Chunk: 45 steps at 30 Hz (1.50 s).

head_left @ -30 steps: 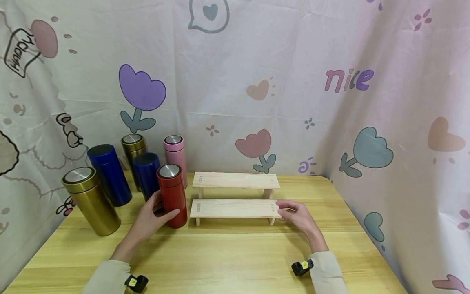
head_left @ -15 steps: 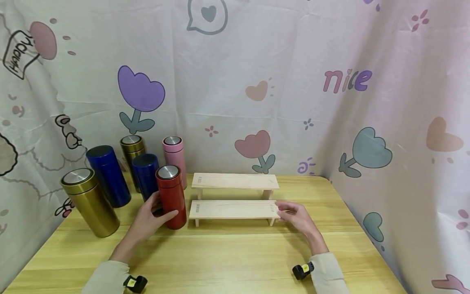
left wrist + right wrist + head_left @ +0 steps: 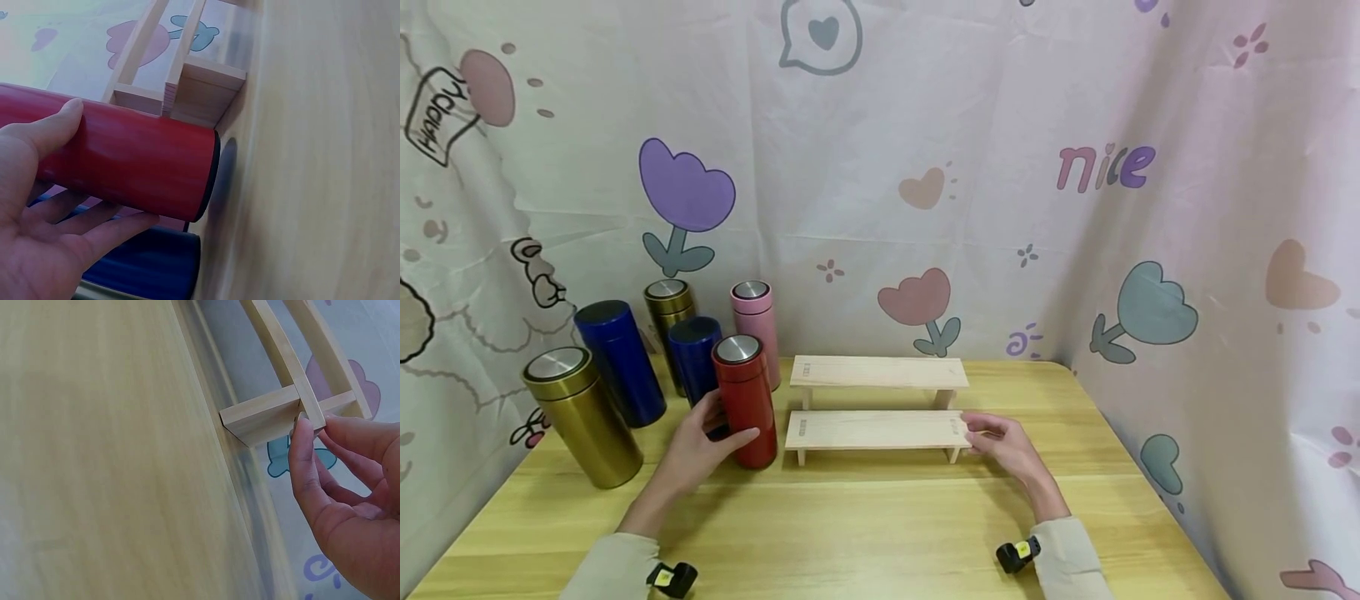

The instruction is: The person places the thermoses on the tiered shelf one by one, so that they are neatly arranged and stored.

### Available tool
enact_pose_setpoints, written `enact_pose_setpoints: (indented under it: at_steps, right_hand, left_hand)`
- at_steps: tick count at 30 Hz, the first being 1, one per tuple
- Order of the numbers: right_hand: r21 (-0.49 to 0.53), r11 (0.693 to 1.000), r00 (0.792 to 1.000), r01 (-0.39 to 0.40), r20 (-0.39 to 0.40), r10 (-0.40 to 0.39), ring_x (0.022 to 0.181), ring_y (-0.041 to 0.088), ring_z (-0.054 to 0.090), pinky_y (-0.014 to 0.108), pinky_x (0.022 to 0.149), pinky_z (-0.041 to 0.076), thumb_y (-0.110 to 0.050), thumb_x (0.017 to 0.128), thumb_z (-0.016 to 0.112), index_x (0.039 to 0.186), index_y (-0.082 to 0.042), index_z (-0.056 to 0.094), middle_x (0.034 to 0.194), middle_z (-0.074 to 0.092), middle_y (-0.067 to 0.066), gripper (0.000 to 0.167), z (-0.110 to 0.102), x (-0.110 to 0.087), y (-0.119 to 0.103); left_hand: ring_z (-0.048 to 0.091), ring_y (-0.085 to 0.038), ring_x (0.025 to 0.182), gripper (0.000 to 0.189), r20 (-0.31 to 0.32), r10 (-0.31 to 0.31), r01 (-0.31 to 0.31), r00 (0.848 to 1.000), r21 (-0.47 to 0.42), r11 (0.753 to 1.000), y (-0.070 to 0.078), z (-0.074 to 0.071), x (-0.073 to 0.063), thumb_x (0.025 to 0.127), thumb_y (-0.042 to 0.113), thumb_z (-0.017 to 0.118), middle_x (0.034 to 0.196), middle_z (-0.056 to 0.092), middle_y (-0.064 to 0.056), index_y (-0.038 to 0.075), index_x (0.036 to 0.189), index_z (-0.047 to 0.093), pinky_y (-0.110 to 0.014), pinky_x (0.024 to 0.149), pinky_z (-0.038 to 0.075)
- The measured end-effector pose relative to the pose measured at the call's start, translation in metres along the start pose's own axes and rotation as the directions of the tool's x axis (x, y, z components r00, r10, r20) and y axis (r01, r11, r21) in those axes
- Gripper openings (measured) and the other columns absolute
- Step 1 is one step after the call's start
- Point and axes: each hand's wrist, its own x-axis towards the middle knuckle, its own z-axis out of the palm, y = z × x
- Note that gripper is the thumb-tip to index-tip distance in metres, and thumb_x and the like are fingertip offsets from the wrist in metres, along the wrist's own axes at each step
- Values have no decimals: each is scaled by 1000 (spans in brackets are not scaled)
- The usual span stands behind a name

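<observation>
My left hand [image 3: 694, 450] grips a red thermos flask [image 3: 747, 408], thumb across its front and fingers behind. In the left wrist view its black base [image 3: 211, 178] seems slightly off the table. A blue flask [image 3: 696, 354] stands just behind it, partly hidden. At the right end of a two-tier pale wooden display stand [image 3: 872, 428], my right hand [image 3: 1009, 446] pinches the lower shelf's edge between thumb and fingers, as the right wrist view shows.
A pink flask [image 3: 756, 321], a taller blue one [image 3: 621, 367], a slim gold one [image 3: 668, 325] and a wide gold one [image 3: 583, 421] stand on the left of the wooden table [image 3: 865, 533]. A patterned cloth [image 3: 850, 167] hangs behind.
The red flask and my left hand have shifted slightly left, the flask perhaps a little upward. My right hand keeps its hold on the stand. The head view has tilted up slightly.
</observation>
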Motion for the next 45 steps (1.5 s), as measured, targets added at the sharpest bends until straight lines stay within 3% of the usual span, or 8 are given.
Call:
enact_pose_setpoints:
  at_steps: [4,8,12,15,19,24,37,45]
  right_hand:
    - [24,1000,1000,1,3,-1,88,10,69,30,87,64,-2,97,68,139,11,56,128,58,32,46,1,-1,2]
    - [55,998,1000,11,15,-12,89,10,70,29,87,64,-2,97,68,140,12,55,128,58,33,47,2,-1,3]
    - [66,998,1000,16,21,-18,90,10,70,27,86,64,-3,97,68,140,12,54,126,58,31,48,2,0,4]
    - [63,998,1000,15,18,-16,89,9,70,28,87,64,-2,97,68,140,12,54,126,58,31,48,0,-1,4]
    - [65,998,1000,17,13,-18,88,9,70,30,87,64,-2,97,68,141,13,54,126,58,31,48,-1,-1,2]
    - [68,998,1000,10,6,-10,89,10,70,29,87,64,-1,97,68,140,12,54,123,61,26,48,0,-1,2]
    - [66,998,1000,7,4,-7,89,11,71,32,87,64,-1,95,68,139,12,55,116,65,11,47,0,-2,4]
    - [47,999,1000,-3,1,3,89,11,71,33,88,64,-1,96,69,139,11,56,122,63,20,46,2,-2,2]
  left_hand:
    - [58,-43,131,83,-3,0,0,1000,0,1000,2,-1,0,91,30,81,147,55,-27,0,155,36,-33,104,56]
    - [60,-43,129,81,-11,18,-18,1000,-11,1000,5,-2,0,91,25,81,144,57,-28,-1,154,38,-43,105,56]
    - [59,-42,129,82,-6,6,-6,1000,-15,1000,7,-2,1,90,28,82,146,56,-27,1,155,38,-36,104,57]
    - [60,-43,128,82,-11,12,-12,1000,-14,1000,8,-2,2,90,29,82,145,56,-27,1,155,39,-38,104,57]
    - [61,-43,126,80,-22,29,-29,999,-7,1000,13,-3,4,91,28,81,144,58,-27,1,154,40,-58,105,53]
    - [60,-46,127,81,-18,25,-25,1000,-19,1000,17,-6,4,92,29,80,145,56,-28,0,155,39,-64,107,49]
    - [62,-46,126,82,-6,24,-24,1000,-41,999,28,-5,6,89,28,83,145,57,-28,1,154,41,-61,106,51]
    - [60,-46,127,80,-16,15,-16,1000,-27,1000,30,-6,6,90,29,82,146,56,-27,3,154,41,-64,107,50]
